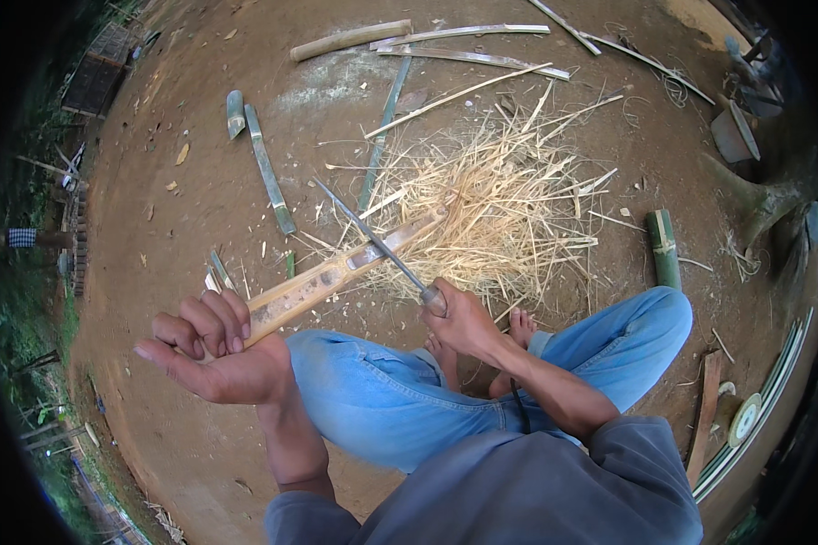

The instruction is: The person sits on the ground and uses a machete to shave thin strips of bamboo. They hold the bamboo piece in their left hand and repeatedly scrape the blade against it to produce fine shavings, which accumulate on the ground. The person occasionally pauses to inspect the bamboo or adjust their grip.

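Observation:
My left hand [218, 350] is closed round the near end of a long, flat wooden bar [291, 300], which slants up to the right above the ground. A grey metal piece [366, 257] is set across the bar. In my right hand [463, 321] is the rounded handle of a thin, dark metal file [398, 263]. The file lies across the bar at the metal piece, its tip pointing up and left. Just beyond the bar spreads a heap of pale bamboo shavings [500, 200]. My fingers hide the bar's near end.
Split bamboo strips [463, 32] and a bamboo pole [350, 41] lie farther off on the dirt. A green bamboo piece [664, 250] stands by my right knee [663, 318]. At right are a pale bucket [734, 132], a plank [705, 413] and a round disc [745, 420].

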A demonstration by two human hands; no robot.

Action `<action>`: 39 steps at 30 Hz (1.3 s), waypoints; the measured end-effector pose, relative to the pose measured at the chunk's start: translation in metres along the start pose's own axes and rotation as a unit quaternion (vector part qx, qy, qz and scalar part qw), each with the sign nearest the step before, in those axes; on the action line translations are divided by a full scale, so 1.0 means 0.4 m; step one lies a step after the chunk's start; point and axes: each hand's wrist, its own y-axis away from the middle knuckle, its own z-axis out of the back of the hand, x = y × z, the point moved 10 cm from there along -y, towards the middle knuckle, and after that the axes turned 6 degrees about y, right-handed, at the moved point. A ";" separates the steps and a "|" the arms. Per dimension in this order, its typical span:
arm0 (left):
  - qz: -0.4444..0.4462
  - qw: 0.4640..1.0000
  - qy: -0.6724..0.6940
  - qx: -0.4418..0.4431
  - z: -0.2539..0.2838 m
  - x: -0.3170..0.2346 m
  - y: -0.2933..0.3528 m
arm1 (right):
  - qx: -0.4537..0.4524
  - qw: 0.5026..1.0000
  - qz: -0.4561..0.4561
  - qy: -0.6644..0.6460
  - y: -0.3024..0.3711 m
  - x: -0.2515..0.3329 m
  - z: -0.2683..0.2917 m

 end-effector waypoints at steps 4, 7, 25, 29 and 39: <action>-0.013 1.000 0.005 0.007 -0.013 0.062 0.021 | -0.044 0.989 0.124 0.066 0.007 0.017 0.019; -0.013 1.000 -0.002 0.017 -0.016 0.103 0.043 | -0.032 0.998 0.019 0.051 -0.102 -0.157 0.053; 0.000 1.000 -0.001 0.017 -0.074 0.153 0.027 | -0.013 0.993 -0.076 0.087 -0.218 -0.346 0.166; -0.013 1.000 -0.026 0.000 -0.067 0.172 0.000 | 0.024 0.995 -0.019 0.093 -0.201 -0.246 0.130; -0.026 0.999 -0.034 -0.024 -0.156 0.291 0.005 | -0.006 0.992 -0.069 0.110 -0.328 -0.432 0.268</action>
